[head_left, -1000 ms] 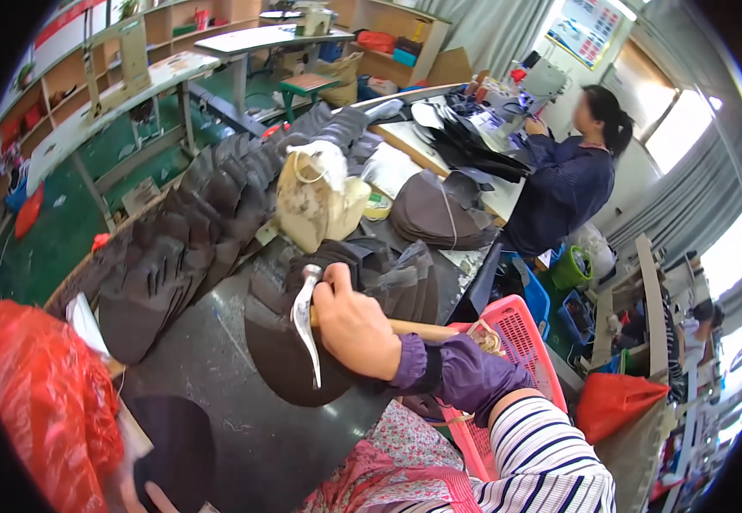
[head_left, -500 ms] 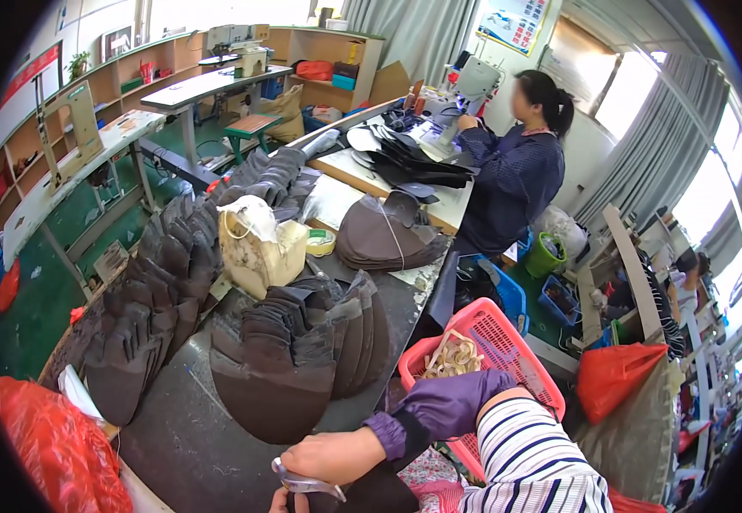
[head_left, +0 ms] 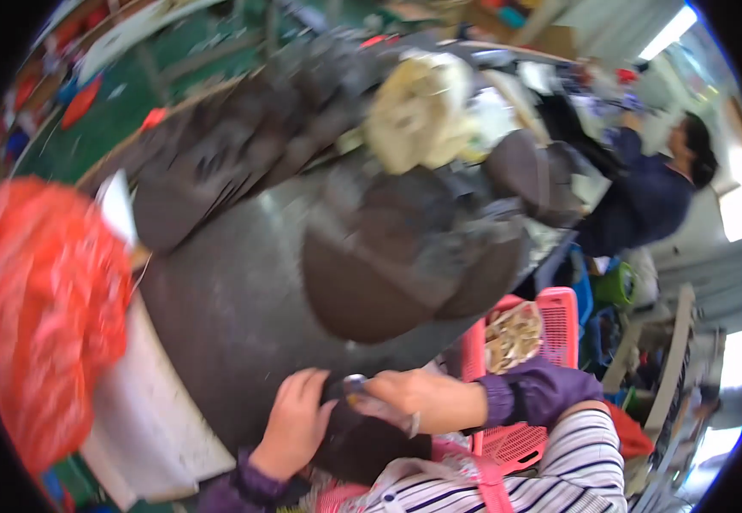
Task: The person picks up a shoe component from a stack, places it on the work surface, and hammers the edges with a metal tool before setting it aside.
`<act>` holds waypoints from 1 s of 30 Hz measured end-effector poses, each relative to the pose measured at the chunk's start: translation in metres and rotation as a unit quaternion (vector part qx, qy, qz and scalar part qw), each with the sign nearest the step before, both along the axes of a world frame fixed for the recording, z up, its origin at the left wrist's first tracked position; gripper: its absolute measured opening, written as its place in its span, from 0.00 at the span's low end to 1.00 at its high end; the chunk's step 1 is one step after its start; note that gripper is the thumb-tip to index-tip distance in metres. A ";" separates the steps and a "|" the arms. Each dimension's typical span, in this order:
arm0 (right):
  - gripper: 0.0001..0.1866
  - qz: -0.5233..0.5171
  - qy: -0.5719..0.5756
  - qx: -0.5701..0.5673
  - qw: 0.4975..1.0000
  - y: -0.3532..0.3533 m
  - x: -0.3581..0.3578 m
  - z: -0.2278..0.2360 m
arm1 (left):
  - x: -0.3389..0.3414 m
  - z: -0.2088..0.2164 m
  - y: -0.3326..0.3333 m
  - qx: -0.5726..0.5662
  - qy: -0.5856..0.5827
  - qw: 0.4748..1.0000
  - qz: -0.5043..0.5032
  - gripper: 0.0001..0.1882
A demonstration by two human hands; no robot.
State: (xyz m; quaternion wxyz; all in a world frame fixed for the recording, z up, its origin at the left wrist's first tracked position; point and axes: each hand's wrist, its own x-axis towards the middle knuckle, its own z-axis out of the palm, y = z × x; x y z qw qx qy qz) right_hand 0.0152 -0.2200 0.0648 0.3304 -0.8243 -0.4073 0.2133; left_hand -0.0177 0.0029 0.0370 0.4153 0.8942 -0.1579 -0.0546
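Observation:
A dark brown curved sheet piece (head_left: 362, 449) lies over my lap at the table's near edge. My left hand (head_left: 294, 423) is closed on its upper left edge, fingers over the top and thumb against it. My right hand (head_left: 414, 395) is closed around a small shiny metal tool (head_left: 354, 382) at the piece's upper edge. Blur and my fingers hide the tool's shape. Just beyond my hands, a fanned stack of similar dark pieces (head_left: 362, 291) rests on the dark tabletop (head_left: 226, 308).
A red plastic bag (head_left: 46, 316) bulges at the left beside a white board (head_left: 161, 410). On my right stands a pink basket (head_left: 563, 321) holding pale strips (head_left: 512, 336). Farther off are a long row of dark pieces (head_left: 226, 158), a yellowish block (head_left: 418, 111) and a co-worker (head_left: 644, 201).
The view has swung down and left, so the table and stacks appear higher and farther right. My left hand has come fully into view on the dark piece. My right hand still holds the metal tool.

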 end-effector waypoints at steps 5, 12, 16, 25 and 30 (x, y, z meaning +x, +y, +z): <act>0.18 0.007 0.094 -0.055 0.994 0.003 -0.007 0.007 | 0.016 -0.016 0.003 -0.094 0.115 0.989 -0.005 0.14; 0.20 0.000 0.101 -0.043 0.994 -0.003 -0.005 0.001 | 0.029 -0.020 0.005 -0.029 0.080 0.992 -0.090 0.11; 0.19 -0.021 0.092 -0.039 0.995 -0.009 -0.007 -0.004 | 0.038 -0.025 0.009 -0.034 0.060 0.987 -0.145 0.11; 0.15 -0.061 0.043 -0.018 0.997 -0.008 -0.008 -0.012 | 0.068 -0.032 0.024 0.017 -0.126 0.942 -0.311 0.12; 0.16 -0.050 0.034 -0.027 0.998 -0.006 -0.004 -0.007 | 0.079 -0.030 0.024 0.063 -0.183 0.902 -0.385 0.14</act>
